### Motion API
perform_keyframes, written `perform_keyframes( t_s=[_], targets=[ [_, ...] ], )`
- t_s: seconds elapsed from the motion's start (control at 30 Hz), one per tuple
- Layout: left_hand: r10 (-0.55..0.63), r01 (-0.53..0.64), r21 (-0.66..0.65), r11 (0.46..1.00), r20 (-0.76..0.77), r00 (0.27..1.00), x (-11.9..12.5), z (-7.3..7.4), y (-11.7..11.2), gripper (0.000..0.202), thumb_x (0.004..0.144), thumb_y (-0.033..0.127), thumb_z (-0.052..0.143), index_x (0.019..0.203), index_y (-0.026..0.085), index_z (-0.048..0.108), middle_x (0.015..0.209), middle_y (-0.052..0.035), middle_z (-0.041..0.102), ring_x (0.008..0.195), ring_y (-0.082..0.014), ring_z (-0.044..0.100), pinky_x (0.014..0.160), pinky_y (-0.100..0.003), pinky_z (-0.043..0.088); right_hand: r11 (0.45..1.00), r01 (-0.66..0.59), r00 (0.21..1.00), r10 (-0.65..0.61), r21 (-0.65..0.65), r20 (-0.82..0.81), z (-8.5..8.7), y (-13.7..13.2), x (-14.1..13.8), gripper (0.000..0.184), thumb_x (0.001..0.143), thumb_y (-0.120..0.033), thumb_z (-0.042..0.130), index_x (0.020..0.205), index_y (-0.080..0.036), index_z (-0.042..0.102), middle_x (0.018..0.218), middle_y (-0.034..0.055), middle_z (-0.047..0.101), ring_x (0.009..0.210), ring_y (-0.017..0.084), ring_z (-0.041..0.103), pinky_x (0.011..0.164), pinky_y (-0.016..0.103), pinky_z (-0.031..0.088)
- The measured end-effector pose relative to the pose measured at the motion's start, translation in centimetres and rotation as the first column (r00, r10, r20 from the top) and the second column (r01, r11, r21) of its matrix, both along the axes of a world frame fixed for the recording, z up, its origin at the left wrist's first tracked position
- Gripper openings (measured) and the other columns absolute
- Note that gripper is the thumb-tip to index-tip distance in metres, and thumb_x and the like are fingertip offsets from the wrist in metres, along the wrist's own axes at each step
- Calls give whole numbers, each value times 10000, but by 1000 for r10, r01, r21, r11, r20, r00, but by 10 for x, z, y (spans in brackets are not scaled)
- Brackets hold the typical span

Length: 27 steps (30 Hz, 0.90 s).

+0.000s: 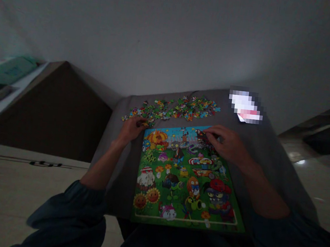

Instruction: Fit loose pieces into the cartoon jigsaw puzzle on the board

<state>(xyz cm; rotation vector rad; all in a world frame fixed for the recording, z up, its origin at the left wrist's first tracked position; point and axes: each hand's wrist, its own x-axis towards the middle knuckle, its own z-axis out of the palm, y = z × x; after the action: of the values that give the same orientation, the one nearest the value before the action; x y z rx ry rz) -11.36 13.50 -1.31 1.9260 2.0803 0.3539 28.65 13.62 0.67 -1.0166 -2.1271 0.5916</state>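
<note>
Colourful cartoon jigsaw puzzle (pixel 185 180) lies flat on the grey table (pixel 270 154), with loose coloured pieces (pixel 178 107) strewn just beyond it. Right hand (pixel 227 144), spread flat and empty, seemingly steadies its far edge. Left hand (pixel 131 130) curls among the pieces, grip unclear.

Dim light here, everything in shadow. A plain pale grey wall (pixel 174 34) fills the whole top. In the middle stands a grey cloth-covered table (pixel 271 150). To the left rises a dark brown wedge-shaped furniture block (pixel 56 116), with a flat cream surface (pixel 8 185) just below it. Far right, a glossy pale floor (pixel 321 175) catches a bright glint near a low dark piece of furniture (pixel 328 138).
</note>
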Motion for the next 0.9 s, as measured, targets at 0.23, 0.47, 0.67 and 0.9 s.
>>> perform_keyframes(
  t_s=[0.23, 0.47, 0.67, 0.9],
  targets=[
    [-46, 38, 118, 992, 61, 997, -7, 3, -16, 348, 976, 403, 645, 1230, 167, 625, 1218, -92, 661, 1035, -221, 672, 898, -430, 601, 996, -28, 999, 23, -91, -46, 5, -1, -1, 238, 977, -321, 549, 1002, -215, 762, 1010, 97, 754, 914, 241, 699, 857, 425, 543],
    [-370, 305, 365, 880, 124, 921, 51, 34, -54, 196, 996, 324, 593, 1055, 265, 770, 1046, -50, 730, 944, -170, 693, 869, -331, 588, 939, -140, 975, 76, -315, -209, 13, -16, -18, 250, 974, -380, 586, 1095, -231, 746, 1062, 91, 758, 934, 230, 709, 845, 424, 573],
    [-594, 487, 431, 760, 157, 789, 117, 40, -72, 226, 990, 278, 585, 1077, 338, 785, 1016, -38, 760, 943, -160, 710, 835, -302, 594, 751, -399, 892, 186, -525, -412, 9, -35, -43, 493, 900, -449, 697, 1338, -236, 623, 1037, 69, 754, 871, 190, 728, 735, 346, 606],
    [-533, 383, 452, 806, 272, 801, 122, 40, -65, 196, 973, 400, 629, 1048, 323, 793, 1015, -35, 764, 926, -162, 711, 846, -301, 597, 663, -454, 850, 123, -595, -512, -1, -31, -46, 460, 829, -355, 766, 1264, -252, 656, 866, -5, 712, 706, 137, 666, 652, 302, 569]
  ],
)
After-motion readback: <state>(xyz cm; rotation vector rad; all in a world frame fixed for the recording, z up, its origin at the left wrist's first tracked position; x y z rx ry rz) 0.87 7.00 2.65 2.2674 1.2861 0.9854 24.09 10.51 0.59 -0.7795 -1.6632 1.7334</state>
